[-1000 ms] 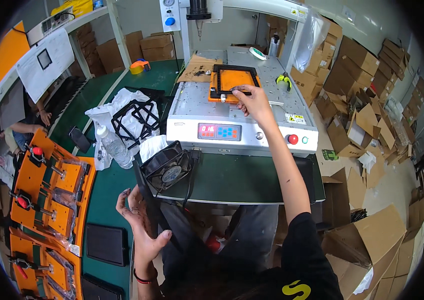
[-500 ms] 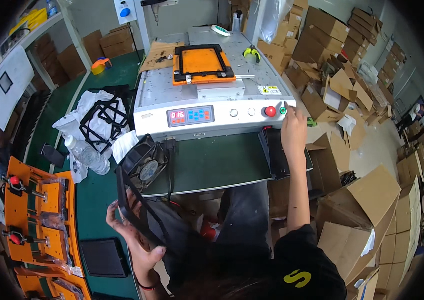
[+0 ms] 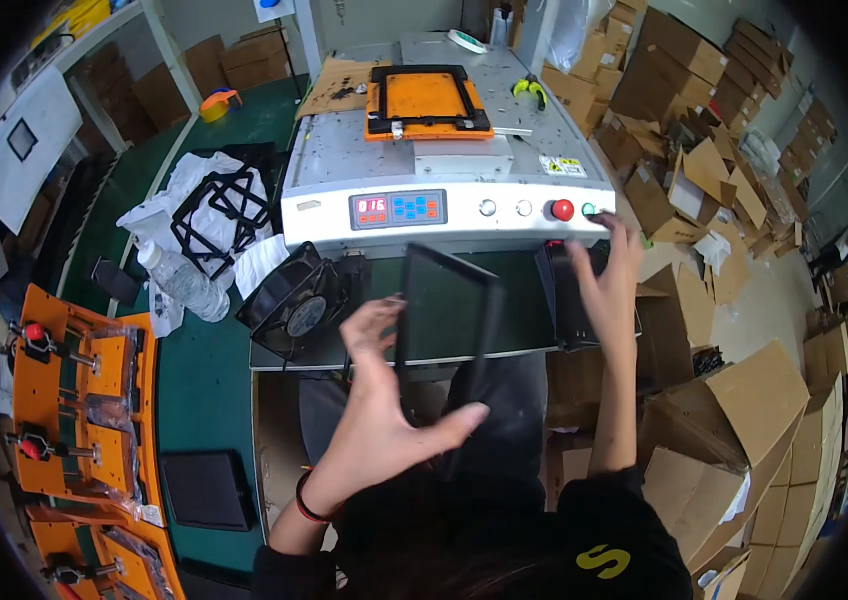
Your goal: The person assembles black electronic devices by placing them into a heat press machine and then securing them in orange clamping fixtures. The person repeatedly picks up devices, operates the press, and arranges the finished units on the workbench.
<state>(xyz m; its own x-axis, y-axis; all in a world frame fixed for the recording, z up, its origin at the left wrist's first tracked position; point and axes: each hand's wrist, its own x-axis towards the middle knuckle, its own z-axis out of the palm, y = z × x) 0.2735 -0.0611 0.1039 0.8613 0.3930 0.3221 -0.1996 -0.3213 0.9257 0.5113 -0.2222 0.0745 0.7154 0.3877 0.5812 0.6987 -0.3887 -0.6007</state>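
My left hand (image 3: 384, 405) holds a thin black rectangular frame (image 3: 490, 310) upright above my lap, fingers on its left side and thumb at its lower edge. The frame is slightly blurred. My right hand (image 3: 608, 280) has its thumb and fingers apart, with fingertips beside the green button (image 3: 589, 210) on the white front of a machine (image 3: 324, 222); whether they touch it I cannot tell. A red button (image 3: 562, 210) is just left of it. On the machine's bed, another black frame (image 3: 422, 72) lies on an orange fixture (image 3: 424, 98).
A black fan (image 3: 294, 305) stands at the green table's front edge, with a plastic bottle (image 3: 184, 282) and several black frames (image 3: 206, 215) on white cloth to its left. Orange clamp jigs (image 3: 34, 390) and a black panel (image 3: 206, 490) are at left. Cardboard boxes (image 3: 734, 400) crowd the right.
My left hand has brought the black frame up and to the right, turning it. My right hand has spread its fingers near the green button. The whole view has shifted a little.
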